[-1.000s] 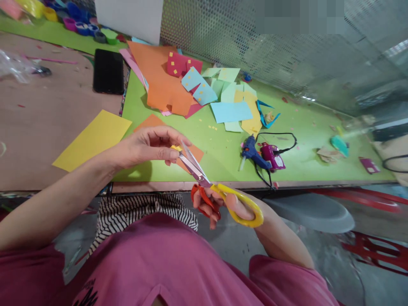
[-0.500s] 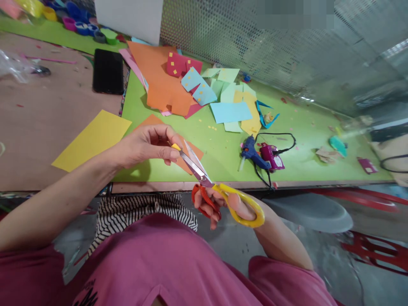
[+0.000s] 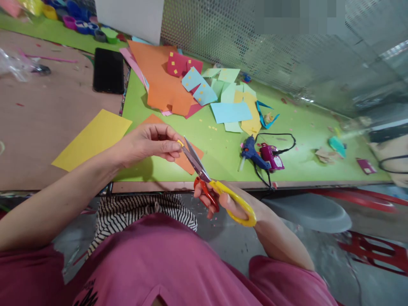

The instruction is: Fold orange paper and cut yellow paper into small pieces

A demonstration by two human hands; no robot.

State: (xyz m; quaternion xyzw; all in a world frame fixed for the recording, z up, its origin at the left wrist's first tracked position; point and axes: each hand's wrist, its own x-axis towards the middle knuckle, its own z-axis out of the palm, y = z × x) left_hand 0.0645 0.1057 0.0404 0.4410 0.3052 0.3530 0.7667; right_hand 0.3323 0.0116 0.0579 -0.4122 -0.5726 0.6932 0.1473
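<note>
My right hand [image 3: 223,203] grips a pair of scissors [image 3: 198,166] with one yellow and one red handle, thumb through the yellow loop. The blades stand slightly apart and point up and left. Between thumb and fingertips, my left hand [image 3: 161,144] pinches a small yellow paper piece [image 3: 180,143], mostly hidden by the fingers. The blade tips are right beside this piece. Below the hands, an orange paper piece [image 3: 188,163] lies on the green tabletop [image 3: 219,165], partly covered by my left hand. A yellow paper sheet [image 3: 92,140] rests to the left.
A blue glue gun [image 3: 251,152] and a purple corded device [image 3: 272,157] lie right of the scissors. Behind are orange paper [image 3: 162,80], a red dotted piece [image 3: 181,63] and a light blue sheet [image 3: 231,112]. A black phone [image 3: 108,71] lies at back left.
The scissors have shifted slightly left and up, and their blades have turned a little. My left hand has barely moved and still pinches the yellow paper piece.
</note>
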